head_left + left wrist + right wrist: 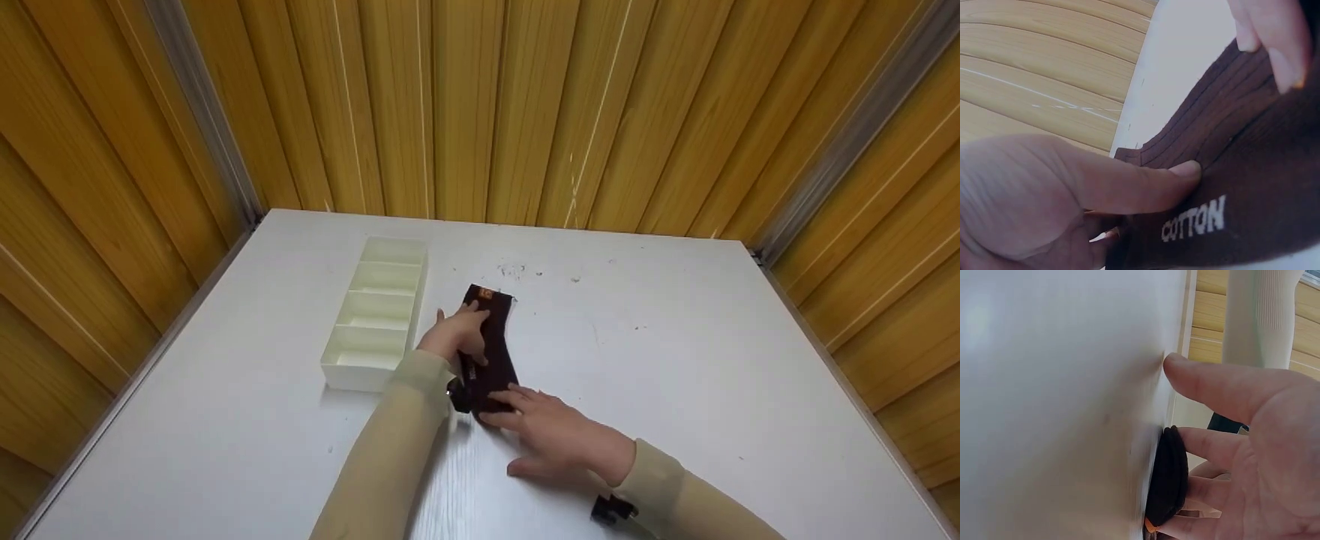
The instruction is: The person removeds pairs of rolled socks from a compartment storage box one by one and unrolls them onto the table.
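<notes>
A dark brown ribbed sock lies lengthwise on the table, an orange mark at its far end. White letters reading COTTON show on the sock in the left wrist view. My left hand rests on the sock's upper half with fingers spread, its straight thumb pressing the fabric beside the lettering. At the near end, my right hand touches the sock with extended fingers, the thumb held apart near the tabletop. From the right wrist, the rounded end of the sock shows against those fingers.
A pale cream tray with several compartments in a row stands just left of the sock, close to my left forearm. The white table carries small specks near its back. Wood-patterned panels rise behind it and at both sides.
</notes>
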Available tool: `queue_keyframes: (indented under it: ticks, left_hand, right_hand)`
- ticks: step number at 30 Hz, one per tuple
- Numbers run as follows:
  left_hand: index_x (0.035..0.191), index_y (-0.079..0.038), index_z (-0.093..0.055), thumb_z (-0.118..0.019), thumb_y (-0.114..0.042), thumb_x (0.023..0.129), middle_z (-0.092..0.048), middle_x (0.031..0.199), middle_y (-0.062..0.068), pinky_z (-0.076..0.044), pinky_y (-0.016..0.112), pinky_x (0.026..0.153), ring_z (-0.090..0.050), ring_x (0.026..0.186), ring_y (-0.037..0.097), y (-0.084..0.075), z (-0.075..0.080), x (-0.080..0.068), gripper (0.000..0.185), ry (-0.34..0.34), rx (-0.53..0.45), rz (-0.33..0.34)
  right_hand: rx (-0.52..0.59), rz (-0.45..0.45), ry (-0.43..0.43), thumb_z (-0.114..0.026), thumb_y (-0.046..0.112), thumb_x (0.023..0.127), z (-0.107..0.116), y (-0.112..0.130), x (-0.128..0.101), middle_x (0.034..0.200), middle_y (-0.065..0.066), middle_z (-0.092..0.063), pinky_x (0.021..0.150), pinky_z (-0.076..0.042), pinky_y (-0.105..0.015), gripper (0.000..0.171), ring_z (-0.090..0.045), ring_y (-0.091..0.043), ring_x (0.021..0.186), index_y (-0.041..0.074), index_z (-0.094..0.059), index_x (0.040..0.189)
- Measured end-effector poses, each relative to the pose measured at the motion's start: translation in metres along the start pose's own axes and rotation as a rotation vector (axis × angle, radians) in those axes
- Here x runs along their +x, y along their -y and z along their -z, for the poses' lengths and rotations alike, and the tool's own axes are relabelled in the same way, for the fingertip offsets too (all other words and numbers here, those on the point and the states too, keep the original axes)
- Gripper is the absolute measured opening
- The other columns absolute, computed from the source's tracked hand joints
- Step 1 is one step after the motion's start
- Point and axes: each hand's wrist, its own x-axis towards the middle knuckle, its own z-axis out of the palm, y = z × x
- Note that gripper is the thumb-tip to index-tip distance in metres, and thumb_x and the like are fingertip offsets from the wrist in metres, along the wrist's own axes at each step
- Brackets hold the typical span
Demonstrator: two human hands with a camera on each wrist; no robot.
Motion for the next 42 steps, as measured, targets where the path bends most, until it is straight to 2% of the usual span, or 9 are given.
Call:
queue_keyframes:
  ticks: [9, 13, 16, 19, 25, 30, 33, 39, 42]
  left_hand:
    - [0.162, -0.011, -0.032, -0.084, -0.012, 0.083, -0.024, 0.171, 0.015, -0.003, 0.06, 0.13, -0.012, 0.162, 0.032, -0.006, -0.011, -0.017, 0.095, -0.135, 0.091, -0.115]
    - [0.147, -0.008, -0.056, -0.08, -0.017, 0.088, -0.053, 0.154, 0.014, -0.035, 0.053, 0.123, -0.045, 0.148, 0.032, -0.015, -0.018, -0.047, 0.064, -0.223, 0.234, -0.211]
    - [0.115, -0.009, -0.077, -0.077, -0.016, 0.09, -0.076, 0.119, 0.008, -0.058, 0.045, 0.094, -0.071, 0.111, 0.027, -0.018, -0.025, -0.071, 0.026, -0.228, 0.265, -0.279]
    - [0.093, -0.011, -0.081, -0.074, -0.012, 0.091, -0.078, 0.091, 0.004, -0.058, 0.038, 0.072, -0.07, 0.081, 0.021, -0.016, -0.03, -0.086, 0.008, -0.2, 0.249, -0.315]
    - [0.093, -0.013, -0.083, -0.07, -0.012, 0.094, -0.079, 0.091, 0.003, -0.059, 0.038, 0.078, -0.072, 0.087, 0.024, -0.011, -0.038, -0.098, 0.013, -0.176, 0.257, -0.326]
    - [0.09, -0.012, -0.078, -0.072, -0.021, 0.095, -0.076, 0.085, 0.004, -0.056, 0.039, 0.069, -0.07, 0.079, 0.024, -0.01, -0.04, -0.107, 0.012, -0.16, 0.337, -0.355]
    - [0.085, -0.012, -0.074, -0.077, -0.032, 0.092, -0.073, 0.08, 0.003, -0.052, 0.037, 0.063, -0.066, 0.072, 0.022, -0.01, -0.045, -0.111, 0.021, -0.177, 0.396, -0.388]
    - [0.096, -0.013, -0.077, -0.074, -0.04, 0.093, -0.078, 0.098, 0.006, -0.053, 0.034, 0.061, -0.07, 0.075, 0.022, -0.016, -0.061, -0.116, 0.027, -0.266, 0.623, -0.406]
    - [0.095, -0.013, -0.078, -0.07, -0.035, 0.096, -0.079, 0.099, 0.006, -0.053, 0.032, 0.057, -0.07, 0.072, 0.019, -0.019, -0.066, -0.117, 0.024, -0.335, 0.714, -0.405]
  right_hand:
    - [0.015, -0.024, -0.013, -0.079, 0.045, 0.085, -0.002, 0.002, -0.001, 0.165, -0.008, -0.037, 0.116, -0.041, -0.06, 0.078, -0.034, -0.04, 0.153, 0.03, -0.047, 0.155]
    - [0.008, -0.01, -0.028, -0.079, 0.044, 0.085, -0.001, 0.002, 0.0, 0.163, -0.012, -0.04, 0.112, -0.045, -0.06, 0.077, -0.036, -0.042, 0.151, 0.025, -0.05, 0.154]
    - [0.023, 0.009, -0.052, -0.08, 0.041, 0.085, 0.0, 0.002, 0.0, 0.16, -0.014, -0.042, 0.107, -0.049, -0.06, 0.075, -0.038, -0.043, 0.149, 0.021, -0.052, 0.152]
    - [0.065, 0.009, -0.048, -0.079, 0.039, 0.086, 0.003, 0.0, -0.001, 0.161, -0.013, -0.041, 0.106, -0.05, -0.06, 0.075, -0.037, -0.042, 0.15, 0.022, -0.05, 0.153]
    - [0.228, 0.065, 0.05, -0.075, 0.034, 0.093, 0.013, -0.013, -0.004, 0.166, -0.011, -0.036, 0.12, -0.038, -0.055, 0.071, -0.031, -0.039, 0.154, 0.02, -0.046, 0.156]
    - [0.459, 0.128, 0.042, -0.065, 0.025, 0.1, 0.033, -0.044, 0.003, 0.153, -0.01, -0.056, 0.118, -0.041, -0.054, 0.046, -0.048, -0.035, 0.145, 0.012, -0.06, 0.144]
    - [0.626, 0.054, -0.048, -0.06, 0.022, 0.104, 0.045, -0.068, 0.012, 0.138, -0.013, -0.067, 0.112, -0.046, -0.057, 0.036, -0.06, -0.034, 0.133, 0.007, -0.065, 0.136]
    - [1.014, -0.303, -0.215, -0.057, 0.021, 0.105, 0.057, -0.103, 0.042, 0.135, -0.02, -0.067, 0.106, -0.05, -0.057, 0.038, -0.067, -0.031, 0.123, -0.001, -0.062, 0.135]
    - [1.076, -0.453, -0.291, -0.056, 0.02, 0.105, 0.057, -0.111, 0.061, 0.137, -0.019, -0.067, 0.108, -0.051, -0.053, 0.04, -0.068, -0.028, 0.122, -0.004, -0.059, 0.137]
